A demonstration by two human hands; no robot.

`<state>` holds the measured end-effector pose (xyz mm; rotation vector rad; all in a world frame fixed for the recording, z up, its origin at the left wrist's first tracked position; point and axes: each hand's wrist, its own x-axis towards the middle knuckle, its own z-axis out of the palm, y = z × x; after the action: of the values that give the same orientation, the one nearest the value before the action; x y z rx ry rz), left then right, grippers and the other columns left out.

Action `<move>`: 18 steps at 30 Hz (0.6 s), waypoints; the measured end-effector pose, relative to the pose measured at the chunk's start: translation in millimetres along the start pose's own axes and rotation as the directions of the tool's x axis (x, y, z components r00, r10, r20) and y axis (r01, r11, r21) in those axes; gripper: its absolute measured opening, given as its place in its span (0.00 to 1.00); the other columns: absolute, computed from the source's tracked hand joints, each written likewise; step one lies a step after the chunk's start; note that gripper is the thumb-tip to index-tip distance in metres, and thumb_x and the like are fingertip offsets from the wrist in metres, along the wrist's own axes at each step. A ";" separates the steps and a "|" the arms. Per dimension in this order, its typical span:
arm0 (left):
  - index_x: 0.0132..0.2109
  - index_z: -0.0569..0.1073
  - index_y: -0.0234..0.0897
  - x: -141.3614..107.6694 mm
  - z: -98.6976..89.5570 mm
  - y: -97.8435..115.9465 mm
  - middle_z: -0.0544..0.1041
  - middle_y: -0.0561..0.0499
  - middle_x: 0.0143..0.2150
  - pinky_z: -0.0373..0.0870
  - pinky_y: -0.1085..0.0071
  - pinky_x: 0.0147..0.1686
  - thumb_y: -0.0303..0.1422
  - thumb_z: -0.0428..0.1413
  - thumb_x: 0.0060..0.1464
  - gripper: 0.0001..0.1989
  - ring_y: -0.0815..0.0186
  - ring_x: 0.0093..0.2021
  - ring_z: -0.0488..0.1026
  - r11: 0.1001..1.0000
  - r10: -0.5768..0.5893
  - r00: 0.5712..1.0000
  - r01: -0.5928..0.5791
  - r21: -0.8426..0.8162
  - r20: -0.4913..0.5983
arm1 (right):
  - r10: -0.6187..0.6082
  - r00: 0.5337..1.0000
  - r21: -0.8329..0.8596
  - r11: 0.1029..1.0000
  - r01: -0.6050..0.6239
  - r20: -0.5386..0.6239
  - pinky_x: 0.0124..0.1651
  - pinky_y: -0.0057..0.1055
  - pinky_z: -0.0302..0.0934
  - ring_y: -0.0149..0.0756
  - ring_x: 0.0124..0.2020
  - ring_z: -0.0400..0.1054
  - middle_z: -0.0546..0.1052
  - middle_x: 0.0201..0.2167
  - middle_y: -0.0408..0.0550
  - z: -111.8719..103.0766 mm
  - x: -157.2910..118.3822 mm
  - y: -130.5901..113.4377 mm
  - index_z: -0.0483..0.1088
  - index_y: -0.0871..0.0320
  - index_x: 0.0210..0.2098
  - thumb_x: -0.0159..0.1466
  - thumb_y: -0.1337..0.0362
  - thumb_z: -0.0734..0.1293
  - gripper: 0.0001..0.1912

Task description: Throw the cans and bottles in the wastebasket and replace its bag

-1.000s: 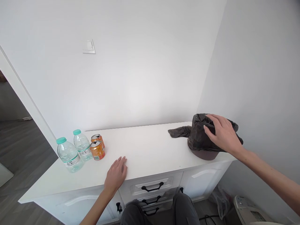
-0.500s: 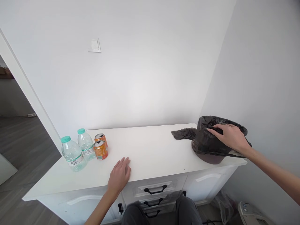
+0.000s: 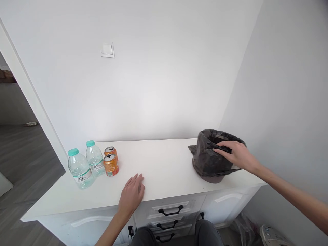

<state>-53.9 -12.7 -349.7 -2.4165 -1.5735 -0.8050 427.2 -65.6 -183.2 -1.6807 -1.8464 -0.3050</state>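
At the right end of the white cabinet top stands a trash can (image 3: 214, 179), lined with a black plastic bag folded over its rim. My right hand (image 3: 237, 155) grips that rim through the bag, thumb on the outside and the other fingers over the inner side. A loose end of the black bag (image 3: 192, 149) lies on the surface behind the can. My left hand (image 3: 132, 193) rests palm down near the front edge, fingers stretched out, holding nothing. Closest to it is an orange can (image 3: 111, 166), opened at the top.
A second orange can (image 3: 114, 150) and two clear bottles (image 3: 79, 169) with teal caps stand at the left. The cabinet (image 3: 164, 171) has drawers with black handles (image 3: 171, 210). Walls stand behind and right; a plastic bag (image 3: 244, 229) lies on the floor.
My right hand has pulled the lined trash can leftward along the cabinet top, over part of the loose bag end. My left hand stays in place.
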 end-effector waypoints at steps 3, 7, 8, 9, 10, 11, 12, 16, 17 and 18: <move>0.56 0.75 0.40 0.8 -0.4 0.9 0.78 0.48 0.61 0.68 0.52 0.66 0.31 0.47 0.65 0.18 0.55 0.65 0.72 1.000 0.011 1.000 -0.011 -0.011 0.000 | -0.108 0.994 0.083 0.991 0.105 0.020 0.54 0.46 0.69 0.52 0.48 0.77 0.83 0.46 0.52 12.1 16.8 -45.7 0.79 0.53 0.43 0.68 0.44 0.64 0.21; 0.56 0.74 0.39 1.6 -2.9 2.9 0.78 0.48 0.62 0.68 0.51 0.66 0.31 0.46 0.65 0.18 0.55 0.65 0.72 1.000 0.012 1.000 -0.012 0.003 0.024 | -0.263 0.964 0.211 0.946 0.247 0.049 0.57 0.46 0.67 0.49 0.49 0.77 0.83 0.46 0.50 29.0 39.0 -100.4 0.79 0.54 0.43 0.70 0.49 0.65 0.17; 0.56 0.74 0.39 1.8 -3.7 3.4 0.78 0.48 0.62 0.68 0.51 0.66 0.31 0.45 0.65 0.18 0.55 0.65 0.72 1.000 0.013 0.999 -0.014 0.009 0.032 | -0.300 0.953 0.236 0.930 0.280 0.052 0.57 0.46 0.67 0.49 0.49 0.77 0.83 0.45 0.50 31.8 41.9 -110.9 0.79 0.54 0.44 0.70 0.50 0.65 0.16; 0.56 0.74 0.39 2.0 -4.4 3.8 0.78 0.48 0.62 0.68 0.51 0.66 0.31 0.45 0.66 0.18 0.55 0.65 0.72 1.000 0.015 0.999 -0.015 0.013 0.039 | -0.337 0.940 0.254 0.915 0.315 0.050 0.58 0.47 0.67 0.48 0.49 0.77 0.83 0.45 0.50 34.0 43.2 -119.6 0.78 0.54 0.45 0.70 0.51 0.65 0.15; 0.56 0.74 0.39 2.2 -4.9 4.1 0.78 0.48 0.62 0.68 0.51 0.66 0.31 0.45 0.66 0.18 0.55 0.66 0.71 1.000 0.017 0.999 -0.018 0.016 0.044 | -0.375 0.926 0.264 0.898 0.351 0.043 0.59 0.48 0.67 0.48 0.50 0.76 0.83 0.45 0.50 35.5 42.7 -126.0 0.78 0.54 0.47 0.71 0.52 0.65 0.15; 0.56 0.74 0.39 2.5 -5.3 4.2 0.78 0.48 0.62 0.68 0.51 0.66 0.31 0.45 0.66 0.18 0.55 0.66 0.71 1.000 0.020 0.999 -0.021 0.015 0.049 | -0.409 0.912 0.267 0.882 0.387 0.030 0.61 0.49 0.66 0.48 0.52 0.75 0.82 0.47 0.50 36.6 40.7 -130.0 0.76 0.53 0.52 0.71 0.54 0.65 0.15; 0.56 0.74 0.39 2.9 -5.3 4.3 0.78 0.48 0.62 0.68 0.51 0.66 0.31 0.45 0.66 0.18 0.56 0.66 0.71 1.000 0.024 0.998 -0.024 0.012 0.052 | -0.435 0.900 0.262 0.870 0.418 0.007 0.64 0.50 0.63 0.49 0.56 0.72 0.80 0.52 0.51 37.5 37.3 -131.3 0.73 0.52 0.57 0.71 0.55 0.66 0.17; 0.57 0.74 0.42 5.1 -3.3 3.6 0.78 0.49 0.62 0.68 0.52 0.66 0.32 0.46 0.66 0.18 0.56 0.65 0.71 1.000 0.029 0.999 -0.029 -0.007 0.041 | -0.352 0.931 0.287 0.886 0.364 -0.094 0.73 0.56 0.50 0.51 0.74 0.49 0.54 0.75 0.50 47.6 16.7 -110.1 0.46 0.45 0.75 0.69 0.53 0.68 0.41; 0.56 0.74 0.42 5.8 -2.5 3.3 0.78 0.50 0.62 0.68 0.52 0.66 0.33 0.46 0.66 0.17 0.56 0.65 0.72 0.999 0.031 0.999 -0.031 -0.010 0.036 | -0.293 0.951 0.332 0.892 0.308 -0.094 0.74 0.56 0.50 0.51 0.76 0.44 0.47 0.77 0.49 53.7 10.9 -99.3 0.39 0.43 0.76 0.68 0.51 0.69 0.47; 0.56 0.74 0.43 6.5 -1.7 3.0 0.78 0.50 0.62 0.68 0.52 0.66 0.33 0.46 0.66 0.17 0.56 0.65 0.71 0.999 0.035 0.999 -0.034 -0.013 0.032 | -0.236 0.969 0.390 0.887 0.247 -0.077 0.73 0.56 0.51 0.51 0.76 0.42 0.42 0.78 0.48 61.8 5.1 -87.2 0.33 0.43 0.77 0.67 0.49 0.70 0.51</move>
<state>-49.9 -9.5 -344.5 -2.4703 -1.5385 -0.7752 326.0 -41.7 -208.6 -1.1682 -1.9432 -0.0432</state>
